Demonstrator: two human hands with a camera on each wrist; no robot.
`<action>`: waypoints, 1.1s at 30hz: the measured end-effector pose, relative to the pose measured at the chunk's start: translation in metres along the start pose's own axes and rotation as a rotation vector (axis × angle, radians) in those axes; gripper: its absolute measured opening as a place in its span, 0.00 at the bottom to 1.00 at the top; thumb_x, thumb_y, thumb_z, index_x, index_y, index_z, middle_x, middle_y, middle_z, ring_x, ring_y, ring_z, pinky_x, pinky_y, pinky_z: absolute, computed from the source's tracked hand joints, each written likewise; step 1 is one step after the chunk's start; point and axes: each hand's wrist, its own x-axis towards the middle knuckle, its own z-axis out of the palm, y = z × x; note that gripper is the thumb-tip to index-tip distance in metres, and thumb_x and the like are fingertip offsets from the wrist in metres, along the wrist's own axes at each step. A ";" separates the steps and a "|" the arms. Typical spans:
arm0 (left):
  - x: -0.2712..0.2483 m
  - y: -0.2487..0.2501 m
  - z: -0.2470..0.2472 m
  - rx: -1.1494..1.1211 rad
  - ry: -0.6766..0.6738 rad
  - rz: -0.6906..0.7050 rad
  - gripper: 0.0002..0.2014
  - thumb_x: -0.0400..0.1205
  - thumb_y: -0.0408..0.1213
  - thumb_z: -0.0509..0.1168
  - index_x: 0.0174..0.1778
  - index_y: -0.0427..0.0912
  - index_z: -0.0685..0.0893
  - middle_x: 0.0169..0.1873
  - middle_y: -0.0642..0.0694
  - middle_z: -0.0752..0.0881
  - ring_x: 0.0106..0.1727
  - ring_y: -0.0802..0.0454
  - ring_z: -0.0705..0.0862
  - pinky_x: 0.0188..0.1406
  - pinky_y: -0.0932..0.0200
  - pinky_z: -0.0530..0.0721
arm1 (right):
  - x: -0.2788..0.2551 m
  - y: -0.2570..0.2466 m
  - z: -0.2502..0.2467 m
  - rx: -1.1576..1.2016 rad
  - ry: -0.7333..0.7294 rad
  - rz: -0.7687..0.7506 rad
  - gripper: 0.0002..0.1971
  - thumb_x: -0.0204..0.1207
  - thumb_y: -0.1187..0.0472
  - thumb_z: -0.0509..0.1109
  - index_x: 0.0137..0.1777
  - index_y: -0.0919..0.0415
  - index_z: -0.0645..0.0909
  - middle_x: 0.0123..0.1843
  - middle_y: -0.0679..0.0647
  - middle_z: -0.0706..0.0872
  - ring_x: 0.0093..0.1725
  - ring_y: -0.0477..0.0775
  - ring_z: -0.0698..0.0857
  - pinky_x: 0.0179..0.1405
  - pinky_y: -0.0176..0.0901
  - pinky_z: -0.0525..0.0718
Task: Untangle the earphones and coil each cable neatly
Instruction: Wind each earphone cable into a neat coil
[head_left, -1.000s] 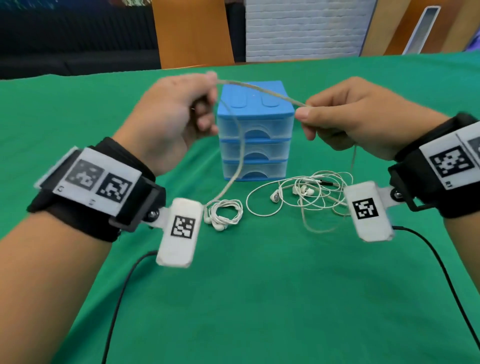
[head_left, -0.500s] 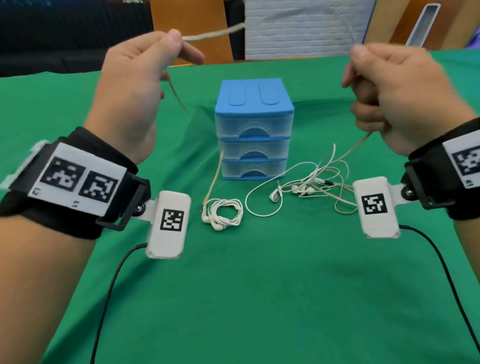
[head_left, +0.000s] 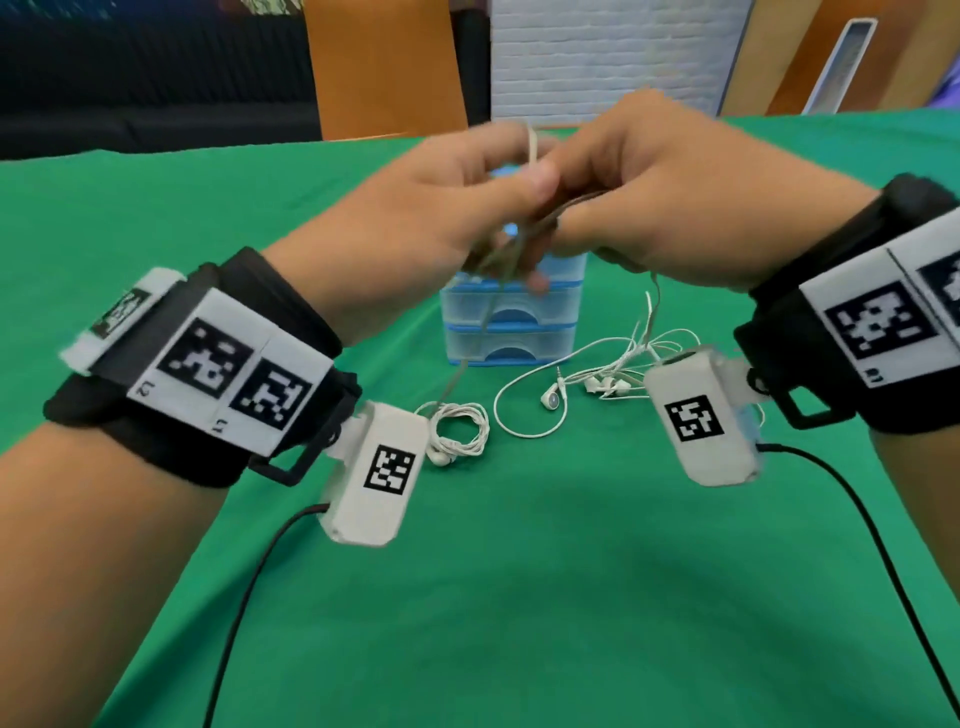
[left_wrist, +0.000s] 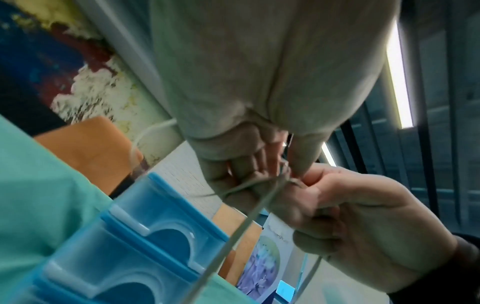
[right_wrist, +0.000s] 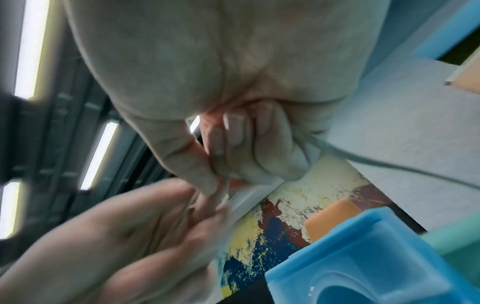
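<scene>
We have our left hand (head_left: 415, 218) and right hand (head_left: 670, 197) together above the blue plastic three-drawer box (head_left: 511, 332), both pinching the thin pale earphone cable (left_wrist: 249, 216); its tail trails into the white tangle (head_left: 618, 371) at right. It is light, limp and springy, so we would grip near the fingers, never the earbuds

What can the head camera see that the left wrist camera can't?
Only the head view shows the coiled earphones and the tangled earphones lying on the green tablecloth.

Only the left wrist view shows the ceiling light and, from below, the fingers pinching the cable.

Both show the left hand, the right hand, that cable and the blue drawer box.
</scene>
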 end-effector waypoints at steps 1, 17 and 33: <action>-0.002 -0.001 -0.001 0.058 -0.045 -0.040 0.10 0.91 0.37 0.59 0.55 0.37 0.83 0.36 0.44 0.83 0.29 0.53 0.76 0.29 0.63 0.78 | -0.001 0.006 -0.002 0.097 0.040 0.026 0.05 0.70 0.66 0.71 0.41 0.64 0.89 0.19 0.44 0.77 0.19 0.42 0.67 0.20 0.35 0.65; -0.004 -0.015 -0.071 -0.722 0.218 0.088 0.08 0.92 0.39 0.51 0.58 0.47 0.75 0.24 0.53 0.66 0.20 0.57 0.59 0.17 0.63 0.62 | -0.024 0.104 0.013 0.356 0.241 0.465 0.18 0.87 0.55 0.65 0.38 0.63 0.83 0.21 0.50 0.67 0.21 0.50 0.71 0.35 0.46 0.77; 0.011 0.007 0.007 0.020 -0.076 0.024 0.25 0.88 0.30 0.64 0.81 0.36 0.69 0.47 0.41 0.86 0.33 0.58 0.83 0.22 0.74 0.74 | -0.008 0.027 -0.013 0.213 0.259 -0.054 0.10 0.70 0.70 0.64 0.43 0.59 0.85 0.33 0.75 0.75 0.30 0.70 0.65 0.28 0.61 0.64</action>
